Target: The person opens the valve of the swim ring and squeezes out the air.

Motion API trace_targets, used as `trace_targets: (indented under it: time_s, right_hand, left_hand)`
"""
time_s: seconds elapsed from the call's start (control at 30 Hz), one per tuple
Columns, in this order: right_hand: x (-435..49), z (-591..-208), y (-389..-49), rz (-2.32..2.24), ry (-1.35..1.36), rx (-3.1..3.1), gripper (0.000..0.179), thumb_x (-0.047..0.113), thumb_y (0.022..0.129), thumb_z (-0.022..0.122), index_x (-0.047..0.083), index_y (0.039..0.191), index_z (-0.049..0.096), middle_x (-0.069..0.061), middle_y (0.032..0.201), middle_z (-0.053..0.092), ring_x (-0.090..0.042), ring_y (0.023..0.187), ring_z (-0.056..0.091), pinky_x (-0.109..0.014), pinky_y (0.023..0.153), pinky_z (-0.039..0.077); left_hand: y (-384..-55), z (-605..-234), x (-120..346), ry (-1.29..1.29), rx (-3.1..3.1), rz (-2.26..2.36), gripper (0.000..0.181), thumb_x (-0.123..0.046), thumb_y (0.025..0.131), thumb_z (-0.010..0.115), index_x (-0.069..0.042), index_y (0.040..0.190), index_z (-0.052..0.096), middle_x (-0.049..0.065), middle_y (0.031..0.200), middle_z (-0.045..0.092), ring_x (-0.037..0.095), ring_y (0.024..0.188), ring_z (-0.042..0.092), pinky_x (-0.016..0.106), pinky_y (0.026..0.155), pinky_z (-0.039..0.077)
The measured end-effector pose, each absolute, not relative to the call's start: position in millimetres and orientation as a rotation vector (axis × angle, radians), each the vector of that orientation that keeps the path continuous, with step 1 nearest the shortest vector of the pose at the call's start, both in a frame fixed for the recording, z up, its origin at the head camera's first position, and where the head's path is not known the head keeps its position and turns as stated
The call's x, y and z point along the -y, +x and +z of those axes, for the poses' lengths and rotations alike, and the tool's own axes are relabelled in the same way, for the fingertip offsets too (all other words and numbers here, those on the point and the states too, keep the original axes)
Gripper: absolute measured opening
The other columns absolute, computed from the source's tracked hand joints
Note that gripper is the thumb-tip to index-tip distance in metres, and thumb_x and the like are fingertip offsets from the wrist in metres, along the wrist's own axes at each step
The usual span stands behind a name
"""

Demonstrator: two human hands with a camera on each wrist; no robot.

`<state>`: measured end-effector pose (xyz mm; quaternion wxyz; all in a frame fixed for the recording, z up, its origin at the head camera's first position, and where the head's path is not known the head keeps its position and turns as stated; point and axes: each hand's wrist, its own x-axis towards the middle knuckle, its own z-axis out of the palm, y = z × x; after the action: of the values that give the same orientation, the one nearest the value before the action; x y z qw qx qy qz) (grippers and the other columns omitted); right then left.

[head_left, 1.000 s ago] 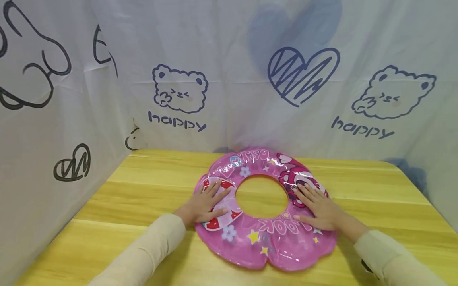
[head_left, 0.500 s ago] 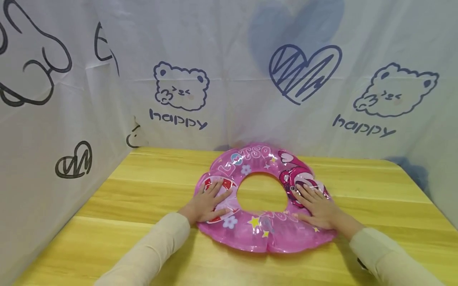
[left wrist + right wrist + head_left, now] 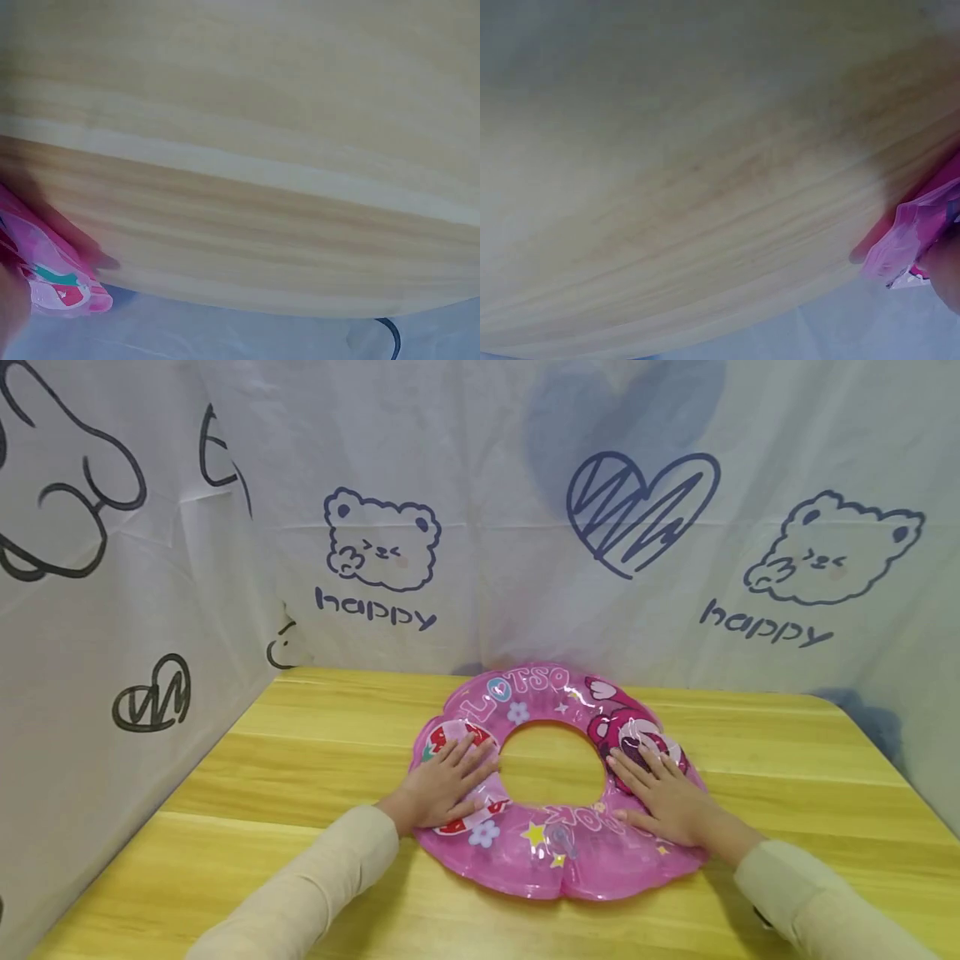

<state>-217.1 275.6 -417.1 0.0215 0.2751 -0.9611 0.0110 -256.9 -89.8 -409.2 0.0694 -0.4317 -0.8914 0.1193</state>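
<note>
A pink inflatable swim ring (image 3: 517, 860) with printed stars, flowers, a strawberry and a bear lies on the wooden table. On its left side my left hand (image 3: 442, 785) rests with straight, spread fingers, over the strawberry print. My right hand (image 3: 667, 793) lies flat on the right side, partly covering the bear print. A small clear valve (image 3: 559, 838) shows on the near part of the ring. At the lower left of the left wrist view, only an edge of the ring (image 3: 56, 262) appears; the right wrist view catches its edge (image 3: 907, 240) at the lower right.
The yellow wood-grain table (image 3: 300, 760) reaches back to a white curtain (image 3: 510, 568) printed with bears, hearts and the word "happy". Another side of the curtain (image 3: 75, 693) runs along the left, and the ring's far edge is close to the back curtain.
The ring's near edge rose and shifted away from me, its front tilting up, then settled slightly lower. Both hands stayed on it, the left fingers shifting a little to the right.
</note>
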Motion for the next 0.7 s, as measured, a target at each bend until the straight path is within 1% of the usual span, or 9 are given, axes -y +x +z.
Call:
trace_targets:
  time_s: [0.07,0.1,0.2,0.3,0.33,0.47,0.53,0.63,0.7]
  right_hand:
    - [-275.5,-417.4,-217.2,0.018,0.859,2.980,0.070,0.051,0.092,0.044,0.010,0.146,0.027,-0.011,0.154,0.023,-0.046,0.140,0.011,-0.060,0.112,0.012]
    - [-275.6,-417.6,-217.4,0.017,0.864,2.979,0.068,0.050,0.092,0.044,0.012,0.147,0.028,-0.010,0.154,0.025,-0.046,0.140,0.011,-0.061,0.111,0.012]
    - [-276.1,-415.6,-216.9,0.023,0.876,2.979,0.064,0.048,0.092,0.046,0.015,0.145,0.032,-0.009,0.152,0.030,-0.047,0.139,0.015,-0.063,0.110,0.014]
    - [-275.5,-412.9,-217.6,0.017,0.901,2.961,0.060,0.046,0.092,0.047,0.015,0.143,0.037,-0.009,0.149,0.035,-0.047,0.137,0.020,-0.063,0.109,0.016]
    - [-275.5,-411.9,-217.5,0.013,0.910,2.955,0.059,0.045,0.092,0.047,0.015,0.142,0.039,-0.009,0.149,0.036,-0.048,0.137,0.021,-0.063,0.109,0.017]
    - [-275.6,-411.6,-217.6,0.006,0.922,2.944,0.059,0.046,0.092,0.048,0.014,0.141,0.041,-0.009,0.148,0.038,-0.048,0.136,0.021,-0.064,0.108,0.017]
    - [-274.9,-411.7,-217.2,0.005,0.911,2.951,0.061,0.048,0.091,0.048,0.015,0.141,0.041,-0.010,0.148,0.037,-0.048,0.137,0.018,-0.063,0.109,0.015]
    - [-272.4,-410.7,-216.1,0.058,0.904,2.923,0.062,0.049,0.089,0.052,0.014,0.139,0.044,-0.011,0.149,0.036,-0.045,0.139,0.017,-0.059,0.112,0.012]
    - [-269.9,-409.5,-213.6,0.120,0.913,2.884,0.058,0.045,0.089,0.053,0.013,0.138,0.046,-0.012,0.148,0.037,-0.042,0.139,0.019,-0.056,0.113,0.011]
  left_hand:
    - [-258.4,-410.7,90.6,-1.356,2.697,0.286,0.059,-0.045,0.097,0.036,-0.016,0.147,0.026,0.014,0.155,0.019,0.038,0.141,0.018,0.048,0.116,0.018]
    - [-264.2,-420.1,92.6,-1.379,2.675,0.248,0.057,-0.047,0.098,0.029,-0.021,0.149,0.022,0.012,0.156,0.014,0.037,0.143,0.013,0.048,0.117,0.013]
    - [-267.4,-422.2,92.4,-1.398,2.749,0.187,0.055,-0.047,0.099,0.026,-0.026,0.149,0.020,0.009,0.157,0.011,0.036,0.144,0.008,0.047,0.118,0.008]
    - [-269.3,-422.1,92.4,-1.390,2.819,0.153,0.054,-0.047,0.098,0.025,-0.027,0.149,0.019,0.007,0.158,0.009,0.035,0.144,0.005,0.047,0.118,0.006]
    - [-264.8,-413.1,90.5,-1.377,2.873,0.158,0.054,-0.044,0.098,0.032,-0.025,0.148,0.024,0.009,0.157,0.013,0.037,0.143,0.009,0.048,0.117,0.010]
    - [-263.2,-409.5,89.5,-1.368,2.884,0.179,0.055,-0.044,0.097,0.033,-0.023,0.147,0.026,0.009,0.156,0.015,0.037,0.143,0.012,0.050,0.117,0.012]
    - [-261.3,-407.2,88.8,-1.362,2.871,0.214,0.055,-0.045,0.097,0.034,-0.023,0.147,0.027,0.010,0.156,0.016,0.036,0.143,0.013,0.050,0.116,0.012]
    - [-257.1,-404.2,88.7,-1.370,2.845,0.179,0.056,-0.043,0.097,0.034,-0.018,0.147,0.027,0.012,0.156,0.016,0.036,0.143,0.014,0.051,0.116,0.012]
    - [-252.9,-402.9,89.4,-1.382,2.840,0.081,0.056,-0.040,0.098,0.034,-0.014,0.147,0.027,0.013,0.155,0.017,0.035,0.143,0.015,0.051,0.116,0.011]
